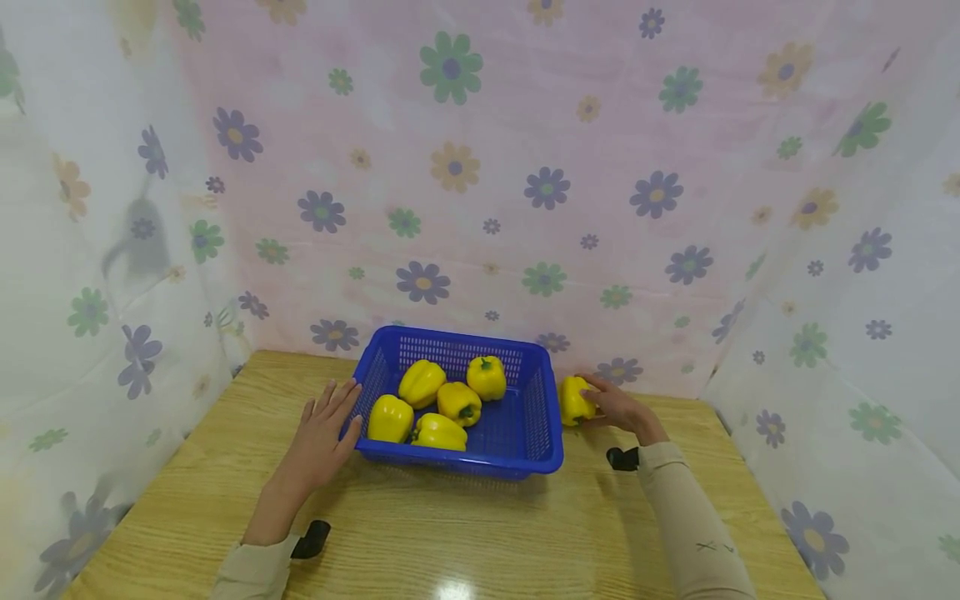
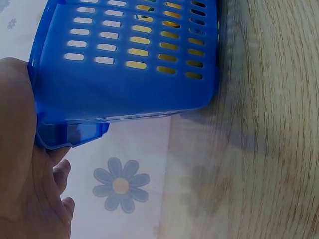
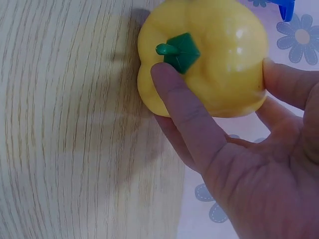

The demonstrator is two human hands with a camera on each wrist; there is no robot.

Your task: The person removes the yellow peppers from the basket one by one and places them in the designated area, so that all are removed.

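Note:
A blue plastic basket (image 1: 491, 462) stands on the table with several yellow bell peppers inside, among them one pepper (image 1: 422, 383) at the back left and another (image 1: 487, 377) at the back right. My left hand (image 1: 322, 437) touches the basket's left rim with its fingers stretched out; the left wrist view shows the hand (image 2: 25, 189) against the rim lip (image 2: 72, 132). Just right of the basket, my right hand (image 1: 618, 408) holds a yellow bell pepper (image 1: 573, 402) between fingers and thumb. Its green stem (image 3: 182, 52) shows in the right wrist view.
The wooden table (image 1: 450, 533) reaches back to a flower-patterned cloth (image 1: 495, 167), with more such cloth at both sides. Bare wood lies in front of the basket. A black wrist-worn piece (image 1: 311, 540) sits at the left cuff and another (image 1: 622, 459) at the right.

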